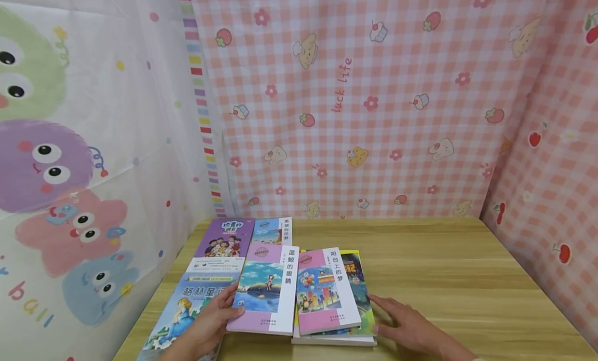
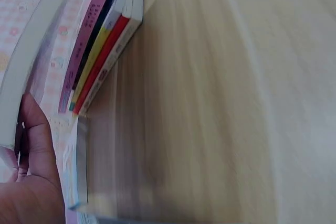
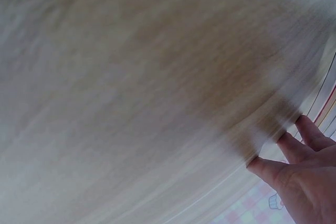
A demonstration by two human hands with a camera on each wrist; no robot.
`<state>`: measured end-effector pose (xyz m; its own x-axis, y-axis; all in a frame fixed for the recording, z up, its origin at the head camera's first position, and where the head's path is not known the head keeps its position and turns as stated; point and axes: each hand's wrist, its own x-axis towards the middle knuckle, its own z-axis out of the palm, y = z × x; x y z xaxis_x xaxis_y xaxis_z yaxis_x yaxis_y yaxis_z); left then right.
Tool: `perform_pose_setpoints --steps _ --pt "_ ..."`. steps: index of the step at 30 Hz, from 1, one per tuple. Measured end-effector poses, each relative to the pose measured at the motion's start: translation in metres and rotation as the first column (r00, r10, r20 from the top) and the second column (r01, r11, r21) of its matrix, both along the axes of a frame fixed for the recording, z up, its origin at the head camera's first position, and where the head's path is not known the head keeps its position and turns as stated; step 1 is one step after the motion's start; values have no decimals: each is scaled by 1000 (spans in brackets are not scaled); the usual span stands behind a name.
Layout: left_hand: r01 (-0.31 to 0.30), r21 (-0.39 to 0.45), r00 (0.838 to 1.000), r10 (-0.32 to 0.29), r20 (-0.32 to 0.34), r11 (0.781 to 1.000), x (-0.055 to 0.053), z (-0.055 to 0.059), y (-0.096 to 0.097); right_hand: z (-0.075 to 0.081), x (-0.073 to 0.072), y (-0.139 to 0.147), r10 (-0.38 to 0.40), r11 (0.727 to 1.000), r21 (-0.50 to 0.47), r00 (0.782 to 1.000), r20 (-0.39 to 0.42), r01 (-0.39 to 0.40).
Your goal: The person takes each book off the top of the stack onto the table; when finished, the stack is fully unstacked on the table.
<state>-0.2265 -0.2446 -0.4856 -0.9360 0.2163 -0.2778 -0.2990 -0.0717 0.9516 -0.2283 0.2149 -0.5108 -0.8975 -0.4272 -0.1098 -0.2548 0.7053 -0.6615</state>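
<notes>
My left hand (image 1: 212,319) pinches the left edge of a book (image 1: 266,291) with a pink and white cover, a blue sea picture and a girl on a whale. In the left wrist view, that book (image 2: 23,72) is raised apart from a stack (image 2: 105,45) of several books. Topmost on the stack lies another pink and white book (image 1: 322,293), slightly turned, over a green book (image 1: 359,288). My right hand (image 1: 404,322) is at the stack's right side, fingers extended; in the right wrist view its fingertips (image 3: 286,140) are by the book edges, contact unclear.
Left of the stack lie a purple book (image 1: 224,241), a blue-covered book (image 1: 273,230) partly hidden behind the held one, and a fairy-tale book (image 1: 182,314) under my left forearm. The wooden table (image 1: 444,278) meets patterned curtains (image 1: 374,117) at the back and sides.
</notes>
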Motion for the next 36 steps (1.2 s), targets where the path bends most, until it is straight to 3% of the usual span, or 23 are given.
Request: perform_pose_setpoints --steps 9,15,20,27,36 --pt "-15 8 996 15 90 1000 11 -8 -20 0 -1 0 14 1000 -4 1000 -14 -14" --pt "40 28 991 -43 127 999 13 -13 -19 -3 -1 1 16 1000 -6 1000 -7 -16" --pt "63 37 991 -67 116 997 12 -20 -14 -3 -1 1 8 1000 -9 1000 7 -8" --pt "21 -3 993 -21 116 1000 6 -28 -7 -2 -1 0 17 1000 -5 1000 -11 -17" --pt "-13 -51 989 20 145 999 3 -26 -3 0 0 -1 15 1000 -7 1000 -8 -16"
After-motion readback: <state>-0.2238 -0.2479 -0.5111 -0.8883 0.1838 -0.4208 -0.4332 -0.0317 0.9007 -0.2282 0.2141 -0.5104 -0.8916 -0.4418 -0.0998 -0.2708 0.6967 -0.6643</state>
